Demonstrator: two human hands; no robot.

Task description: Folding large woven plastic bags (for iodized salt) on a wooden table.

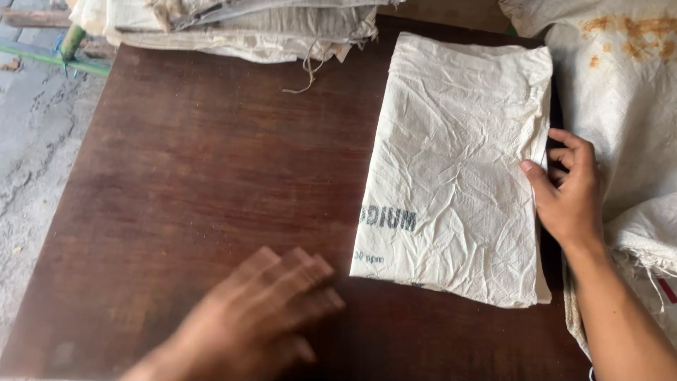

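We find one folded woven sack, off-white with dark print near its lower left corner, lying flat on the right half of a dark brown wooden board. Its edges are roughly squared, and the fold looks complete or nearly so; creases remain across the face. The right hand rests at the sack's right edge, thumb on top of the cloth and fingers curled around the layered edge, so we judge it to be lightly gripping or steadying that side. The left hand is over the bare board just beside the sack's lower left corner, fingers extended and palm down, holding nothing; it is blurred, so we cannot tell whether it touches the wood. A pile of similar sacks with frayed threads lies along the far edge of the board, apart from the folded one. Another sack with rust-coloured stains is spread unfolded at the right, partly under the right forearm. In our judgement one sack is done, and the stained one at least remains to be handled.
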